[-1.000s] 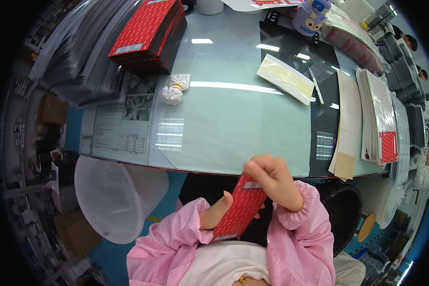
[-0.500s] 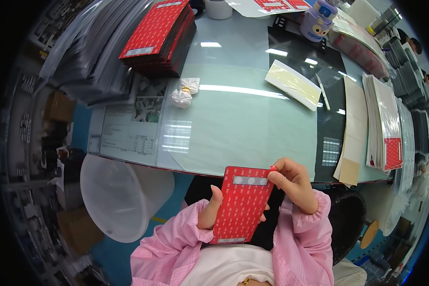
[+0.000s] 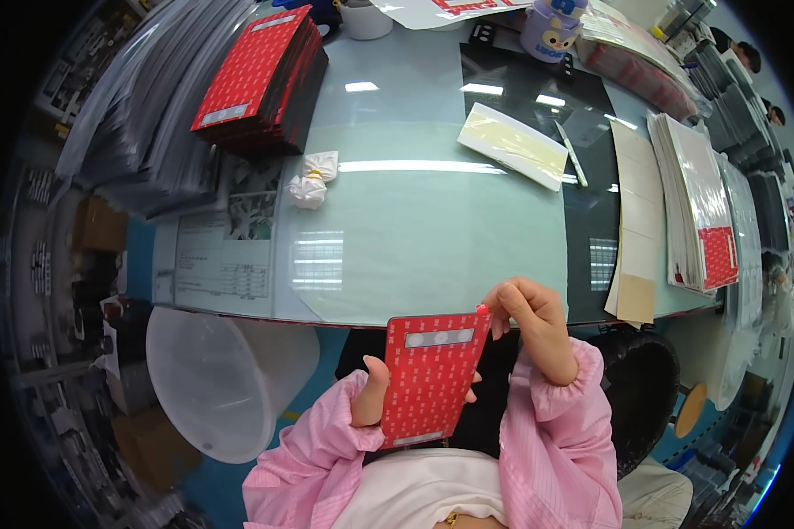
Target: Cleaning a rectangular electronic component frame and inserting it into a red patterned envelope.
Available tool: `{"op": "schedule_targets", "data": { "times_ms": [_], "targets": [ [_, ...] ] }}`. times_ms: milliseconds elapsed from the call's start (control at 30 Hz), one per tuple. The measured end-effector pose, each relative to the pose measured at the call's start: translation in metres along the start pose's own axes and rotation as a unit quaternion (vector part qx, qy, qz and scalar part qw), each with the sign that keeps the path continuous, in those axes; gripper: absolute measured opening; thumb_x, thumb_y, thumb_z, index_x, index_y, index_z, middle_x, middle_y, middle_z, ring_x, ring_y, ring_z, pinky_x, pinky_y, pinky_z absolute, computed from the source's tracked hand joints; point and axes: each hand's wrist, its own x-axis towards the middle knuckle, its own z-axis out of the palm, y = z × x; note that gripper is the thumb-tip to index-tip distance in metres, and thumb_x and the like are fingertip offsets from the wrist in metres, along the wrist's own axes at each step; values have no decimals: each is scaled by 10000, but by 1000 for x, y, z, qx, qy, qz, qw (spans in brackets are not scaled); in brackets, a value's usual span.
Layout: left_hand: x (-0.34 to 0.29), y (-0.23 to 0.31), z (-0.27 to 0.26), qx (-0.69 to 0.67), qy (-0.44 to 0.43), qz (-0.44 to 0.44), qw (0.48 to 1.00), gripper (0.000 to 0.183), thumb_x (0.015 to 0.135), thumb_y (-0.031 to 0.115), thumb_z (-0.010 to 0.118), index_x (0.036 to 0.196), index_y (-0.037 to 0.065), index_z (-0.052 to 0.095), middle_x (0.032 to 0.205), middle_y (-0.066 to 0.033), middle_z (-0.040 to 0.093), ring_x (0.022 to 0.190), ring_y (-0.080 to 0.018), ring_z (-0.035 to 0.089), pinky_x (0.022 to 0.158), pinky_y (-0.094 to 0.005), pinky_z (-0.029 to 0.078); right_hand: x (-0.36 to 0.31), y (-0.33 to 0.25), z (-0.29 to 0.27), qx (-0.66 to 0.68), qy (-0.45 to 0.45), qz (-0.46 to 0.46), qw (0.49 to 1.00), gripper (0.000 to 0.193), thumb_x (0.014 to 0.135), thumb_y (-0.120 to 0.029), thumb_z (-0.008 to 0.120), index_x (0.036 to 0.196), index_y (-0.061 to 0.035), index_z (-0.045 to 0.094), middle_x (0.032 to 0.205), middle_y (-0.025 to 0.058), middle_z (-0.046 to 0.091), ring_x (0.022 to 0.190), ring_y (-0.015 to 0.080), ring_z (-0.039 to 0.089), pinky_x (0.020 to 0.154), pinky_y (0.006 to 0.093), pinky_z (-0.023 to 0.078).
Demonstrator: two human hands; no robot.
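Observation:
A flat rectangular panel faced with red printed film is held tilted in front of my body, past the near table edge. It has a grey strip with pale round spots near its top and another strip at its bottom. My left hand grips it, thumb along the left side and fingertips showing past the right edge; the other fingers are hidden behind. At the upper right corner, my right hand has its thumb and fingers bent together on a small red tab.
A stack of similar red panels stands at the back left beside piled clear sleeves. Crumpled white paper, a yellowish card and a white pen lie on the table. A translucent bin is below left.
My right thumb has come off the panel's face, and the hand now pinches at the corner tab. The view has shifted slightly; my left hand keeps its grip.

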Motion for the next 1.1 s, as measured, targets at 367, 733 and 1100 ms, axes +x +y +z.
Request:
{"op": "schedule_targets", "data": {
  "times_ms": [367, 733, 1100],
  "targets": [
    [-2, -5, -5, 19, -33, -16, 999, 1372, 631, 984, 455, 1579, 9, 270, 1482, -213, 491, 1309, -311, 567, 1029, -457, 522, 0, -10, -7, -74, -88, -97, 989, 159, 937, -55, 727, 1076, 7, 681, 1022, 41, 627, 818, 91, 594, 760, 247, 497],
    [-6, 3, 8, 90, 25, 20, 995, 1338, 646, 922, 615, 1547, -21, 320, 1447, -229, 514, 1276, -340, 584, 1028, -447, 517, -7, -21, -2, -15, -127, -31, 991, 123, 1008, -65, 631, 932, 22, 671, 850, 35, 636, 689, 78, 588, 598, 241, 470],
    [-7, 0, 6, 63, 31, 12, 997, 1387, 594, 940, 644, 1538, -29, 339, 1427, -261, 518, 1241, -388, 609, 1003, -502, 537, -7, -21, -7, -51, -122, -48, 990, 137, 983, -8, 602, 1021, 54, 718, 816, 55, 680, 680, 90, 651, 596, 233, 509]
  ]
}}
